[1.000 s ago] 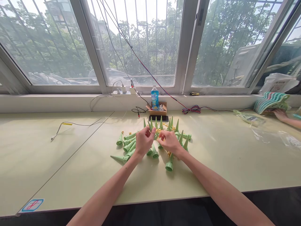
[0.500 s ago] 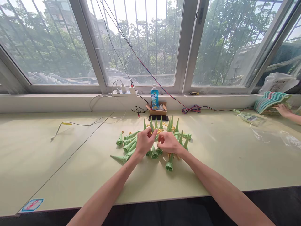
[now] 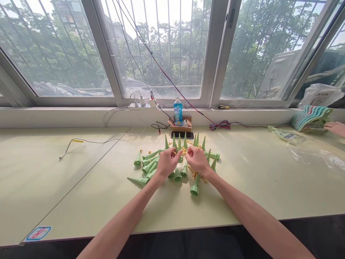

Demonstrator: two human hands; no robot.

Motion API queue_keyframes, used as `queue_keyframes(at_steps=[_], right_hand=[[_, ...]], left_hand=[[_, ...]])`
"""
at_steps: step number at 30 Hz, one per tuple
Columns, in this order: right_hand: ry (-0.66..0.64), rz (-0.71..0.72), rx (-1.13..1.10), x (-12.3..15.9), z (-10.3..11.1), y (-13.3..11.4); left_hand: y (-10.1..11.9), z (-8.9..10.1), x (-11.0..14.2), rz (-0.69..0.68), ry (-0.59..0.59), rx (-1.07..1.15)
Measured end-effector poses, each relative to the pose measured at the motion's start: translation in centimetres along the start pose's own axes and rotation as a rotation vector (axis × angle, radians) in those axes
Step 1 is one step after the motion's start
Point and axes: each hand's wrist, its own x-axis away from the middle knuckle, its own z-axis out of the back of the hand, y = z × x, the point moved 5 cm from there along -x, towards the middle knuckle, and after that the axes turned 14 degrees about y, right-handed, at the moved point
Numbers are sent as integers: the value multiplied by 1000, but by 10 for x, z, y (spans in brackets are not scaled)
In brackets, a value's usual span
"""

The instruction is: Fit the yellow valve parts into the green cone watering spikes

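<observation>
Both my hands hover close together over a group of pale green plastic cone-shaped spikes with ribbed, hollow collars. My left hand (image 3: 167, 163) is closed, thumb and forefinger brought together. What it pinches is too small and covered to name. Close by on the right, my right hand (image 3: 198, 160) is curled with its fingertips together near small yellow plastic pieces (image 3: 184, 151); its contents are hidden. Behind the hands several green spikes (image 3: 185, 140) stand point up. Other spikes (image 3: 148, 162) lie to the left, and one spike (image 3: 194, 186) lies nearest me, collar forward.
A blue-labelled bottle (image 3: 178, 112) stands at a small cardboard box (image 3: 181, 128), with a black phone (image 3: 182, 135) in front. Cables (image 3: 221, 125) run along the sill. At far right, another person's hand (image 3: 335, 128) is near stacked teal and green items (image 3: 309, 118).
My right hand has shifted slightly up and right, and its fingers have closed more. My left hand stays nearly in place. The other person's hand has drawn back to the right.
</observation>
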Motion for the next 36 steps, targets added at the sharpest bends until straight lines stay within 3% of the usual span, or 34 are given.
queue_keyframes(at_steps=[10, 18, 36], right_hand=[[26, 28, 29, -1, 3, -3], [-21, 58, 113, 0, -2, 2], [-295, 97, 299, 7, -17, 6]], left_hand=[[-12, -11, 3, -33, -165, -182], [-14, -14, 5, -45, -222, -258], [-9, -10, 4, -96, -162, -256]])
